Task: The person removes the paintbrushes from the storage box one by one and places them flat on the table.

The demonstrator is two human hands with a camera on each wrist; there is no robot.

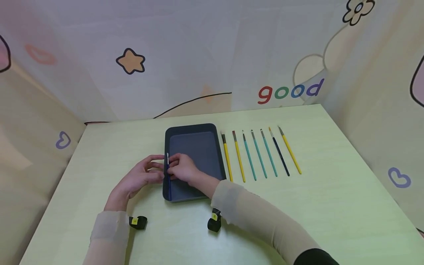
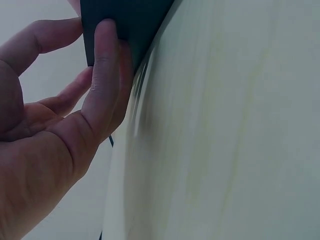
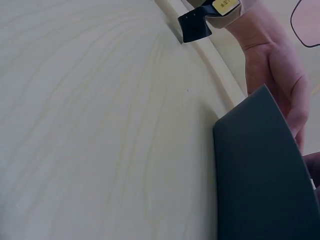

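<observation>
A dark grey rectangular tray (image 1: 195, 141) lies on the table. Inside it, along the left wall, is a paintbrush (image 1: 170, 191) with a dark blue handle and a pale tip pointing to the far side. My right hand (image 1: 184, 170) reaches over the tray and pinches this brush near its middle. From outside, my left hand (image 1: 140, 176) touches the tray's left wall with its fingers spread; in the left wrist view its fingers (image 2: 102, 75) lie against the dark wall. The right wrist view shows the tray's outer side (image 3: 255, 170) and the left hand beyond it.
Right of the tray, several paintbrushes lie in a spaced row, with yellow (image 1: 239, 162), teal (image 1: 259, 156) and dark blue (image 1: 281, 156) handles, bristles toward the back. Patterned cloth (image 1: 198, 55) walls in the table (image 1: 331, 206). Black wrist cameras hang beside both sleeves.
</observation>
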